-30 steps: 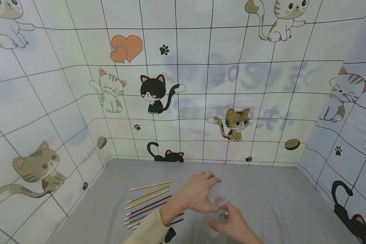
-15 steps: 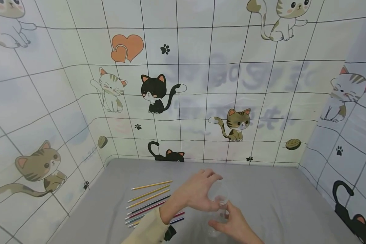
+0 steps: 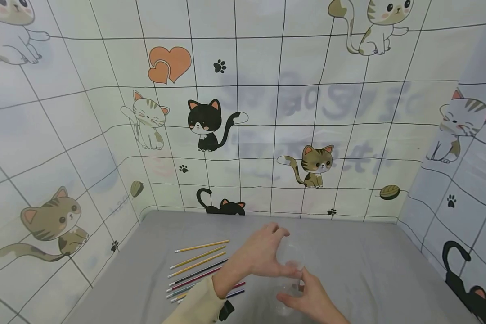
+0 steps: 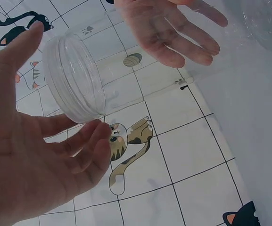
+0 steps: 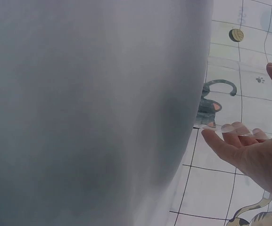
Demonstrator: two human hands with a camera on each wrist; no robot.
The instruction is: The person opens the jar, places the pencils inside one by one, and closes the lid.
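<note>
Lying at about nine to ten o'clock from the clear jar [image 3: 284, 308], the pencils [image 3: 197, 264] fan side by side across the grey tabletop [image 3: 368, 270], white-tipped ends toward eight o'clock, perhaps so that each stays easy to tell apart. Your pale sleeve [image 3: 196, 303] crosses the lower ones and hides parts of them. At about eleven o'clock from the jar, your left hand [image 3: 261, 254] arches to its top; in the left wrist view, its thumb and curled fingers span the broad, see-through lid [image 4: 62, 80] from opposite sides, a hold that likely gives you purchase around the rim. The jar itself sits between your two hands, to the right of the pencils; you cannot tell whether its base touches the tabletop. At about four o'clock from it, your right hand [image 3: 313, 297] grips the body, thumb on one side and bent fingers on the other, parted only by the jar's width, probably to steady it below the lid. Beyond, at twelve o'clock, hangs the cat-printed backdrop [image 3: 259, 103].
</note>
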